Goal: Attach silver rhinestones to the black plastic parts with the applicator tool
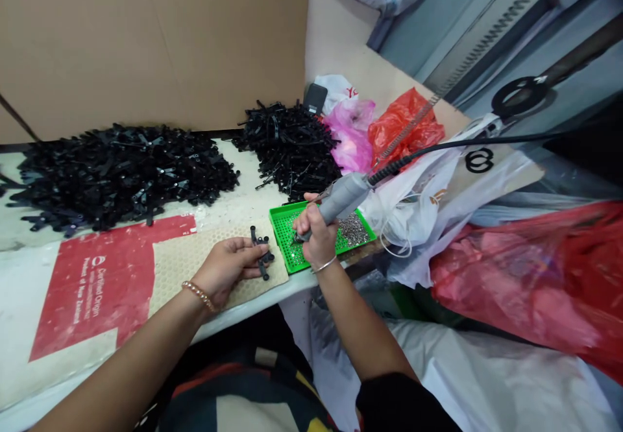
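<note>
A broad heap of black plastic strips (117, 172) lay matte and tangled at the far left of the surface (243, 205), backed by a plain brown cardboard wall (156, 43). At the heap's six o'clock a glossy red-and-white printed sheet (97, 283) covered the surface. A beige mat (175, 266) with a fine honeycomb texture lay beside the sheet, its near edge just short of the surface's front lip.

The left hand (228, 266) rested palm up on that mat. Its fingers (250, 250) were curled loosely round a few small black pieces (263, 255), short bars with round knobbed ends, which lay partly on the fingertips and partly over the mat.

At three o'clock from them, against the mat's edge, sat a shallow green tray (287, 250) of gridded plastic, with a drift of tiny silvery screws (354, 229) in its right half. The right hand (316, 231) was clenched round a grey powered screwdriver (343, 198), tip down over the tray's left half. Its black cable (462, 143) ran off toward two o'clock. A second black heap (292, 143) sat at the tray's twelve o'clock.

A crinkled pink bag (353, 137), an orange-red bag (403, 124) and white bags (428, 205) crowded the tray's right side, and a large red bag (525, 276) filled the far right. Open room lay only over the mat and sheet, leftward.
</note>
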`<state>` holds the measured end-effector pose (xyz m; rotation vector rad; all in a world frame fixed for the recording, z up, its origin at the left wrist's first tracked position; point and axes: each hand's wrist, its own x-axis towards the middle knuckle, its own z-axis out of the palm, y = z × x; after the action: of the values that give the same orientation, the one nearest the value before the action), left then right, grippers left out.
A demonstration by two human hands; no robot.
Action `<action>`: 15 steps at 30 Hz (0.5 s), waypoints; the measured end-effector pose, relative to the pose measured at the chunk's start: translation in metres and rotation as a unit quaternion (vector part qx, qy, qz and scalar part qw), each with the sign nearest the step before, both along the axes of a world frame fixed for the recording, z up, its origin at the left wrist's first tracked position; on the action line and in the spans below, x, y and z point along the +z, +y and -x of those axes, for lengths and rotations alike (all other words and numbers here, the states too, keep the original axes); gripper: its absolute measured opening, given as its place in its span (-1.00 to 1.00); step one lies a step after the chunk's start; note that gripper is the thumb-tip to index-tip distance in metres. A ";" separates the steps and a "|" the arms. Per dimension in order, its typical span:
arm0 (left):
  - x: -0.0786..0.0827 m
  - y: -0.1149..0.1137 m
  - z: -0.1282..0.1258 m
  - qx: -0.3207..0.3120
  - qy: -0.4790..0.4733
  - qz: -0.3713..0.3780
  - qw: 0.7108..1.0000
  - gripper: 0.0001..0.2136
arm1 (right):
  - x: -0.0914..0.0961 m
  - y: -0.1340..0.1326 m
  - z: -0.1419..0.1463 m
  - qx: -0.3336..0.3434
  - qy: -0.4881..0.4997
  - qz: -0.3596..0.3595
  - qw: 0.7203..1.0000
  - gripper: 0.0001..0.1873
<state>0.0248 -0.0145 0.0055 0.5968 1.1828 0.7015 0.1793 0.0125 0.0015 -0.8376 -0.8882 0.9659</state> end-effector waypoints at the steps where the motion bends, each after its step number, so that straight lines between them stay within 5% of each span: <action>1: -0.001 0.000 0.000 0.001 -0.002 -0.001 1.000 -0.97 | 0.000 0.002 0.001 0.002 0.000 0.000 1.000 -0.66; 15: -0.003 0.000 0.001 0.006 -0.017 0.006 1.000 -0.93 | -0.008 0.010 0.002 0.060 -0.039 -0.009 0.997 -0.69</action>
<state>0.0242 -0.0144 0.0021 0.5659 1.1589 0.7105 0.1775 0.0225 -0.0068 -0.8178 -1.0217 1.0326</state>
